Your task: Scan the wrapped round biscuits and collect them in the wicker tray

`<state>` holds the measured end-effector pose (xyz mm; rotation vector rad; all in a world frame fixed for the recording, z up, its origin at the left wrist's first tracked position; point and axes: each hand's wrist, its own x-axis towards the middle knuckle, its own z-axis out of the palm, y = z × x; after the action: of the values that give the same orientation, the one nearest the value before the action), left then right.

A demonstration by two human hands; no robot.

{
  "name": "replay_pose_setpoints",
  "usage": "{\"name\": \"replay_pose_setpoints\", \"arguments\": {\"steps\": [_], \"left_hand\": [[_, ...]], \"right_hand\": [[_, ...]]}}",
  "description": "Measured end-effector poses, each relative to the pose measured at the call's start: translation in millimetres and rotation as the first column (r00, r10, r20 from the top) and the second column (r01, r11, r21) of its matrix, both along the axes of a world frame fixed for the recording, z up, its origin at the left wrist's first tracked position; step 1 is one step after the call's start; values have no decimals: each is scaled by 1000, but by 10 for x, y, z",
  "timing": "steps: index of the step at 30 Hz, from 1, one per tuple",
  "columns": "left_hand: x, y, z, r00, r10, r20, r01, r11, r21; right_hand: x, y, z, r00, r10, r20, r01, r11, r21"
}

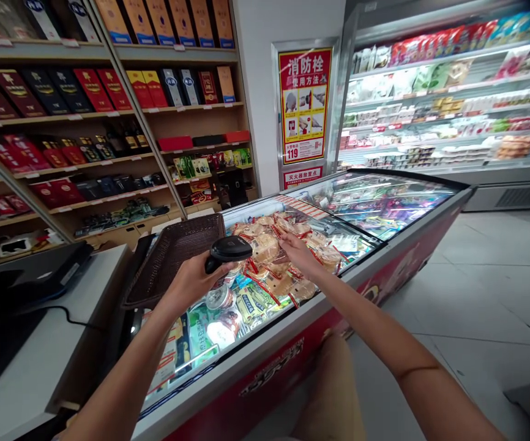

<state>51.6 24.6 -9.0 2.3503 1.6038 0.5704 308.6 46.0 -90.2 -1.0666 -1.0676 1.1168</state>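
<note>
In the head view my left hand (191, 283) is wrapped round the handle of a black handheld barcode scanner (231, 247), whose head points over a pile of packets. My right hand (296, 250) pinches the edge of a clear, red-edged packet (267, 246) of round, flat, tan food. Similar packets (279, 283) lie heaped around it on the glass top of a chest freezer (265, 361). Tubs (220, 297) and green bags (252, 304) show through the glass below the pile.
A brown woven basket (173, 254) stands left of the pile. Further left is a white counter (30, 361) with a black device (30, 269) and cable. Shelves of boxed goods (90, 89) line the back wall; a lit refrigerated display (444, 110) stands at right.
</note>
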Motion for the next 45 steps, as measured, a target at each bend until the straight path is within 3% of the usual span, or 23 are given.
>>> {"name": "replay_pose_setpoints", "arguments": {"steps": [9, 16, 20, 24, 27, 29, 33, 38, 45], "left_hand": [[-30, -20, -28, 1000, -15, -8, 15, 1000, -16], [-336, -108, -139, 999, 46, -21, -48, 996, -70], [-637, -115, -375, 990, 134, -42, -139, 980, -140], [-833, -147, -660, 981, 157, -111, -171, 977, -127], [-858, -231, -876, 946, 219, -238, -233, 972, -34], [-838, -314, -1034, 905, 268, -331, -250, 963, 97], [-799, -471, -1375, 878, 193, -438, -78, 960, 268], [-818, -523, -1644, 882, 99, -461, 79, 933, 351], [-880, -498, -1768, 876, 163, -454, 40, 913, 405]], "right_hand": [[59, 30, -98, 1000, -13, 4, 13, 999, 47], [461, 346, -466, 948, -311, -63, 313, 950, 20], [690, 474, -806, 882, -446, 149, 456, 890, -33], [741, 504, -998, 733, -490, 471, 546, 838, 23], [632, 465, -1012, 618, -553, 558, 580, 801, 152], [505, 409, -990, 557, -607, 567, 555, 780, 290], [185, 231, -945, 488, -689, 536, 454, 725, 518], [-246, -5, -945, 482, -690, 540, 352, 717, 602], [-855, -178, -1022, 507, -657, 558, 231, 727, 647]]}}
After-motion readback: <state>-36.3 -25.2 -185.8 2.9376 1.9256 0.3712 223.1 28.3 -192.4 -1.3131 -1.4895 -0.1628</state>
